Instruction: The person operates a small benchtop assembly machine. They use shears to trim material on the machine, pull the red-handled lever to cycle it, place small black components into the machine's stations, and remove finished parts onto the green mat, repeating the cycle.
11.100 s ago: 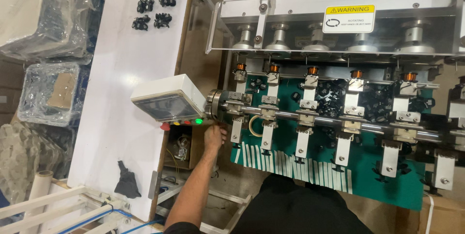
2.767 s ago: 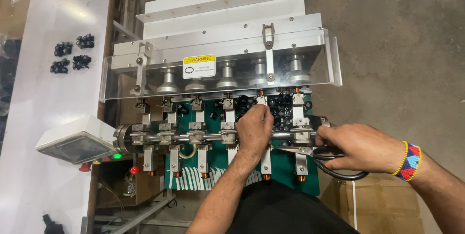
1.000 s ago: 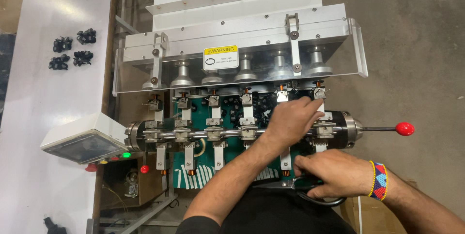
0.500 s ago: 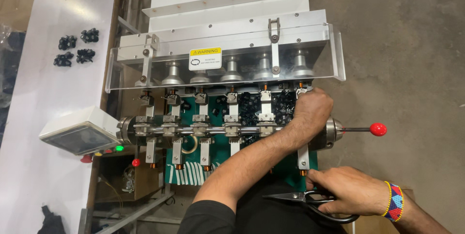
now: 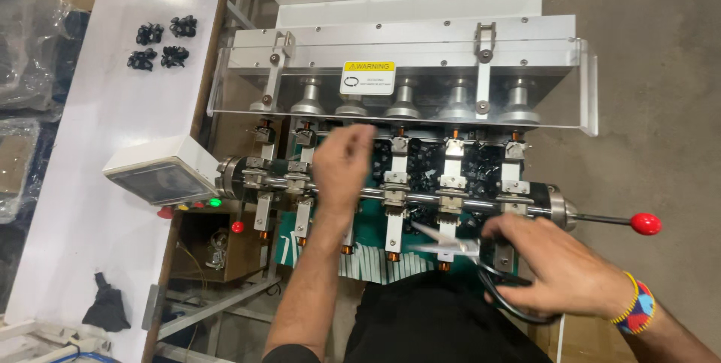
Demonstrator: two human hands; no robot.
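A: Where are the hands?

B: The left hand (image 5: 342, 167) is up at the middle of the frame, over the second and third clamp stations of the machine's horizontal shaft (image 5: 420, 196). Its fingers are loosely curled and blurred; I cannot tell whether they hold anything.

A: And the other?

B: The right hand (image 5: 559, 273), with a beaded wristband (image 5: 637, 310), sits at lower right, closed around the black loop handles of a pair of scissors (image 5: 458, 246). The blades point left towards the lower ends of the clamp arms, just above the white strands (image 5: 375, 261) hanging at the green plate's bottom edge, probably so the tips can reach between the stations.

A: What else is around?

B: A clear guard (image 5: 405, 77) with a yellow warning label covers the row of metal cones across the top. A red-knobbed lever (image 5: 644, 223) sticks out at right, and a tilted control box (image 5: 161, 175) is at left. Four small black parts (image 5: 161, 43) lie on the white table (image 5: 90, 145), upper left, well apart from both hands.
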